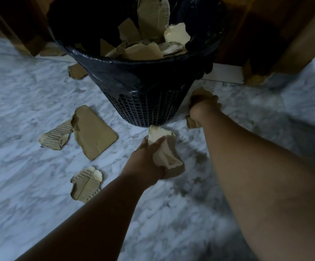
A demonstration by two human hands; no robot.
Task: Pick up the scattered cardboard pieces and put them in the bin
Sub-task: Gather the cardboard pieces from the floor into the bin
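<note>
A dark mesh bin (145, 110) lined with a black bag stands on the marble floor, with several torn cardboard pieces (145, 49) inside. My left hand (145, 161) grips a crumpled cardboard piece (164, 147) just in front of the bin's base. To the right of the bin, my right hand (203, 110) grips another cardboard piece (200, 93) low near the floor. On the floor to the left lie a large flat piece (94, 132), a ribbed piece (56, 136) and a smaller piece (86, 183).
More cardboard scraps lie behind the bin at the left (76, 71) and by the wooden furniture at the right (254, 78). Dark wooden furniture (266, 34) lines the back. A white threshold strip (226, 73) runs behind the bin.
</note>
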